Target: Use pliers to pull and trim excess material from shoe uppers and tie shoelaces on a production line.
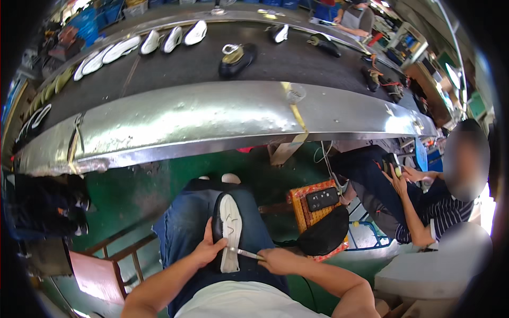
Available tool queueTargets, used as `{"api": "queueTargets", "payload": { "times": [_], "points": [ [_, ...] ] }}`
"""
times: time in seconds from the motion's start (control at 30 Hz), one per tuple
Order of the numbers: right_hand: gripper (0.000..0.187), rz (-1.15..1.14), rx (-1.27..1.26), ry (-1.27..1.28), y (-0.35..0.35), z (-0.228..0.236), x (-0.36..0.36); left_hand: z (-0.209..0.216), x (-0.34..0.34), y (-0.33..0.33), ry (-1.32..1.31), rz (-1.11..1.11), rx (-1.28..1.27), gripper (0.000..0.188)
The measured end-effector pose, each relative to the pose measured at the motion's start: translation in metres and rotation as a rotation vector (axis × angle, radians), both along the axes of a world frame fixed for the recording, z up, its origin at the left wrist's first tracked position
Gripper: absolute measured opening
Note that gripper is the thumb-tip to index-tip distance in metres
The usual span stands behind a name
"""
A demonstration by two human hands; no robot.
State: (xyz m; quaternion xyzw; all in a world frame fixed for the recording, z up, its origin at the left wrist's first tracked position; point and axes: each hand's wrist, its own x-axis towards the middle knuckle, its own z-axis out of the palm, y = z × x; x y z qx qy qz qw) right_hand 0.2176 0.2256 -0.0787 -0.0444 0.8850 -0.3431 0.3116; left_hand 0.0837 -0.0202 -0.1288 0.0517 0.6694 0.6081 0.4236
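Observation:
A black shoe with a long white face (231, 225) turned up toward me rests lengthwise on my lap. Thin dark lines mark the middle of the white part. My left hand (210, 249) grips the shoe's left edge, thumb toward the white face. In my right hand (278, 261) is a slim silver metal tool (245, 253), held by its right end. Its left end lies over the white face, close to my left thumb; its exact kind is not clear.
Ahead runs a dark conveyor belt (175, 66) behind a metal ledge (201, 114), carrying several shoes and white soles. On my right, a woven stool (303, 212) holds a black phone-like device (322, 199) and a black pouch (324, 231). A co-worker sits beyond it, handling a shoe (392, 165).

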Motion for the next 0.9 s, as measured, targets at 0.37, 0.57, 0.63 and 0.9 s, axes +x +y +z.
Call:
{"api": "queueTargets", "payload": {
  "times": [0.37, 0.57, 0.63, 0.9],
  "points": [
    [0.028, 0.024, -0.435, -0.527, 0.033, -0.035, -0.006, -0.019, 0.029, -0.006, 0.346, -0.120, -0.249, 0.108],
    [0.031, -0.109, -0.638, -0.829, 0.045, -0.007, -0.020, -0.034, 0.039, -0.028, -0.023, -0.098, -0.008, 0.111],
    [0.035, -0.050, -0.418, -0.675, 0.049, 0.004, -0.025, -0.025, 0.040, -0.027, 0.016, -0.070, -0.047, 0.110],
    [0.048, -0.029, 0.151, 0.015, -0.009, 0.011, -0.043, -0.005, 0.026, -0.017, 0.191, -0.164, -0.170, 0.125]
  ]
}}
